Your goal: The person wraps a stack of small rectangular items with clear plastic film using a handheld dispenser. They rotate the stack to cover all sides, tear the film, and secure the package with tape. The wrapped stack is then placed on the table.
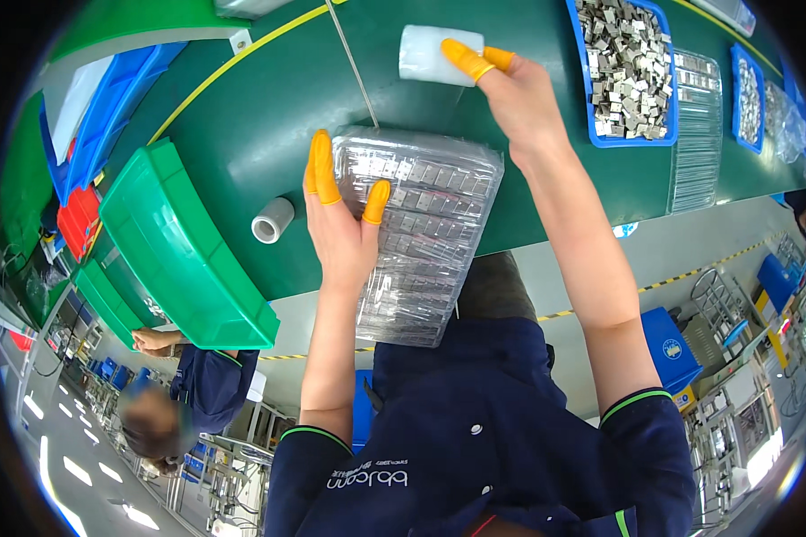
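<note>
My left hand, with yellow finger cots, grips the left side of a stack of clear plastic trays. Its fingers run along the edge and its thumb lies on top. Clear film covers the trays, and rows of small metal parts show through. The stack overhangs the near table edge toward my body. Farther off and to the right, my right hand is closed around a roll of whitish stretch film; cots cover its visible thumb and finger, while the other fingers are hidden.
A white tube core lies left on the green table, beside a large green bin. On the right are a blue tray of metal parts, empty-looking clear trays and a smaller blue tray. A co-worker stands lower left.
</note>
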Tool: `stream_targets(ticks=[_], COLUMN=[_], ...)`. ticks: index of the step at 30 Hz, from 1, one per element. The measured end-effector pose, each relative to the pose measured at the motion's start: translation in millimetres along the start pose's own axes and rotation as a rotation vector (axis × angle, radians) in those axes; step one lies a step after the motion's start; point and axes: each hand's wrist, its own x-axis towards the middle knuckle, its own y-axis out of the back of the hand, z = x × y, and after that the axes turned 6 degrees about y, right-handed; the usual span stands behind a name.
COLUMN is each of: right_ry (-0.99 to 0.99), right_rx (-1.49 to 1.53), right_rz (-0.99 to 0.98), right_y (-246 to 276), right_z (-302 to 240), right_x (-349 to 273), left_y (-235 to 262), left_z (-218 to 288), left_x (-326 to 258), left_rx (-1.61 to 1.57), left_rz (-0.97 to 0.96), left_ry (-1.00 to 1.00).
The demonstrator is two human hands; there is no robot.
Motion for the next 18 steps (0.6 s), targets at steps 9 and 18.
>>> stream_targets(ticks=[9, 18], right_ry=[-0.14, -0.213], right_rx=[0.123, 0.198], right_rz=[0.054, 0.044], right_y=[-2.8, -26.7], right_z=[-37.8, -41.5], right_x=[-39.5, -119.0], left_y=[-2.2, 5.1], left_z=[1.5, -4.6], left_x=[-7.0, -8.9], left_rx=[0.036, -0.152], left_rz=[0.018, 0.266], left_ry=[0.011, -0.126])
